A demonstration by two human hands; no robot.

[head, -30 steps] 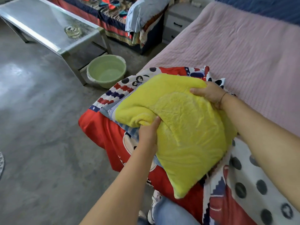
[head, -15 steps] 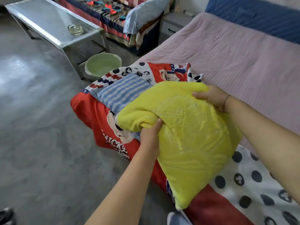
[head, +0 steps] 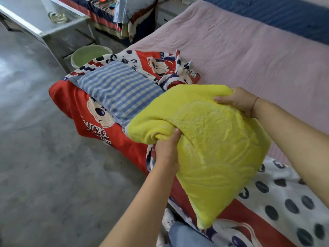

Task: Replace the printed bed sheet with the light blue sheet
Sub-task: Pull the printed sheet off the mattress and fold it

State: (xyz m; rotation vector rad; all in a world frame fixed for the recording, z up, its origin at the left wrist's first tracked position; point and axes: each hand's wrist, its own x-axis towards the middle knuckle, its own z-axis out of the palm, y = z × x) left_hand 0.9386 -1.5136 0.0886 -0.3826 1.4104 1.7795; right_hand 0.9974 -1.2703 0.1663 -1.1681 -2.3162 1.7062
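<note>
A yellow fleecy pillow (head: pixel 213 148) is lifted above the bed's near edge. My left hand (head: pixel 167 148) grips its bunched left edge from below. My right hand (head: pixel 236 100) holds its far right corner, fingers curled over the top. The printed red, white and blue cartoon sheet (head: pixel 99 122) is bunched along the near side of the bed and hangs over the edge. A blue-and-white striped pillow (head: pixel 119 90) lies on it. The pink quilted mattress pad (head: pixel 249 50) lies bare beyond. A light blue cloth (head: pixel 124 8) drapes over the far bed.
A green plastic basin (head: pixel 89 56) stands on the grey concrete floor (head: pixel 44 157) next to a metal table (head: pixel 44 20) bearing a glass ashtray (head: pixel 57 16). A second bed with patterned covers stands at the back, and a dark blue headboard (head: pixel 284 13) at top right.
Both hands have drawn the yellow pillow back toward me and to the right, uncovering the striped pillow beneath it. Both grips are unchanged.
</note>
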